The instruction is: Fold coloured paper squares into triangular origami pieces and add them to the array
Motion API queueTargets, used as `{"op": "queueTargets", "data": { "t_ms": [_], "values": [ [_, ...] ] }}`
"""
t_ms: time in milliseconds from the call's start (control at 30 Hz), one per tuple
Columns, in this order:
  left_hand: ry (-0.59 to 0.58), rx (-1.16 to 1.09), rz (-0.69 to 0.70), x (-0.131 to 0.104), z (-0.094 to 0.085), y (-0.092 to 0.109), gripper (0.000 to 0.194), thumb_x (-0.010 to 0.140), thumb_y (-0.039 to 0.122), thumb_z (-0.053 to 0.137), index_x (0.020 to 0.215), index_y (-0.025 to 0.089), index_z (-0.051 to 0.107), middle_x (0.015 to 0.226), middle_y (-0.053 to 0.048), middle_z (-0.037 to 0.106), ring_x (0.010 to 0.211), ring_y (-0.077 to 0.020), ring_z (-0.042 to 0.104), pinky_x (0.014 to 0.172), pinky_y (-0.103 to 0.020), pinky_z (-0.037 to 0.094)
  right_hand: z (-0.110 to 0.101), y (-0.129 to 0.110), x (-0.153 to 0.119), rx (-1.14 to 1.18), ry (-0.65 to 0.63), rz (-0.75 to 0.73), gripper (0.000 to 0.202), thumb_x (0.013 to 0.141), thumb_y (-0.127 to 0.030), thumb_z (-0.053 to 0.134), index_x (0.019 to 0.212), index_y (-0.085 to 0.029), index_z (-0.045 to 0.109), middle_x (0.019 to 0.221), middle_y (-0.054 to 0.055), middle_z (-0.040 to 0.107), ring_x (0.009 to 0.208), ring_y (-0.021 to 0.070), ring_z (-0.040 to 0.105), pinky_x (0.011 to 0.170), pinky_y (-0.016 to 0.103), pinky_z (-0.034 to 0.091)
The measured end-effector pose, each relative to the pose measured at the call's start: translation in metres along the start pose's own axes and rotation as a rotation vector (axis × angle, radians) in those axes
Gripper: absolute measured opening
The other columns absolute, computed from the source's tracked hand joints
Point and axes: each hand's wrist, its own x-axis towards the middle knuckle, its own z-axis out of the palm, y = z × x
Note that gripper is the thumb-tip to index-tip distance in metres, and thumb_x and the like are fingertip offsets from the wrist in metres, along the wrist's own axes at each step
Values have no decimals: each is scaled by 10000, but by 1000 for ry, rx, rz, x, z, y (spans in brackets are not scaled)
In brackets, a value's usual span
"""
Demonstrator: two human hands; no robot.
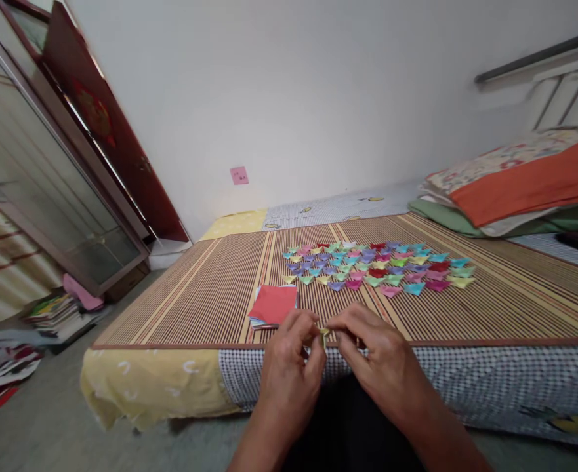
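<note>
Between my two hands, at the bed's front edge, is a small yellow-green piece of folded paper point(325, 334). My left hand point(294, 357) pinches it from the left with closed fingers. From the right, my right hand point(374, 347) has thumb and forefinger closed at its other edge. The fingers hide much of the paper. Just beyond my left hand lies a stack of square paper sheets point(273, 304), red on top. Farther back, several rows of small folded paper shapes point(378, 273) in many colours cover part of the mat.
A striped woven mat point(200, 295) covers the bed. Folded bedding point(525, 177) is piled at the back right. A pink note point(239, 175) is on the wall. At left are a red door point(102, 118) and a stack of books point(52, 314) on the floor.
</note>
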Motion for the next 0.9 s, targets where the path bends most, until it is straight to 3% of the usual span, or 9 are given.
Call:
{"op": "queueTargets", "data": {
  "t_ms": [133, 367, 533, 700, 900],
  "values": [
    [-10, -21, -18, 0, 0, -1, 198, 918, 65, 495, 794, 213, 538, 859, 3, 584, 800, -153, 580, 693, -262, 409, -4, -3, 0, -20, -76, -46, 259, 899, -8, 432, 881, -190, 616, 959, 59, 594, 841, 188, 627, 758, 319, 478],
    [-21, -52, -36, 0, 0, -1, 208, 918, 65, 514, 772, 212, 538, 933, -9, 622, 789, -146, 583, 679, -251, 430, -7, -6, -2, -135, -128, 4, 181, 923, -55, 489, 826, -205, 520, 832, 16, 573, 760, 191, 592, 701, 335, 430],
    [-12, -40, 22, 1, 3, 0, 209, 910, 37, 527, 788, 207, 535, 945, -15, 622, 862, -152, 618, 756, -252, 454, 1, -9, 1, -232, -134, 122, 167, 917, -69, 565, 806, -194, 573, 801, 20, 620, 714, 200, 615, 651, 325, 405],
    [-5, -29, 39, 2, 3, -2, 214, 902, 15, 525, 807, 205, 551, 995, -24, 631, 892, -152, 634, 778, -250, 465, 1, -4, 4, -165, -132, 262, 166, 875, -66, 616, 761, -186, 622, 723, 10, 648, 635, 180, 608, 606, 298, 412],
    [-8, -78, 66, 5, 6, -5, 217, 891, 10, 526, 802, 199, 584, 1022, -36, 647, 867, -148, 639, 757, -253, 481, -6, -1, 5, -164, -146, 261, 166, 867, -54, 633, 774, -189, 659, 748, 8, 671, 648, 174, 623, 618, 295, 436]
  ]
}}
